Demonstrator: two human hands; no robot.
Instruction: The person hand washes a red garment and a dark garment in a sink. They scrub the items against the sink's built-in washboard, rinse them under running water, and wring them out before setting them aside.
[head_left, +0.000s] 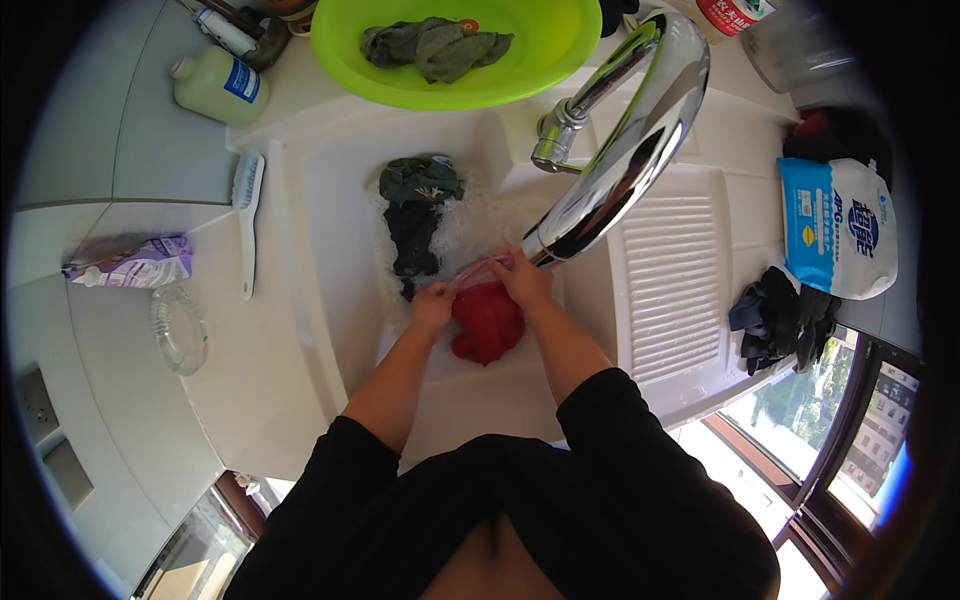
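Both of my hands grip a red cloth item (489, 319) by its pinkish upper edge, low in a white sink basin (330, 217). My left hand (433, 306) pinches the left end of that edge. On the other end is my right hand (523, 279), fingers closed on the fabric just under the spout of a chrome faucet (637, 165). The red part hangs or lies towards me between the forearms. Beyond my left hand, a dark green cloth (421, 180) and a black cloth (414, 236) lie in sudsy water.
A green plastic basin (337, 67) holding grey cloth stands behind the sink. To the left are a scrub brush (247, 225), a pale green bottle (221, 86) and a clear ridged dish (178, 330). A ribbed washboard (671, 285), a detergent bag (840, 225) and dark cloths (772, 319) are right.
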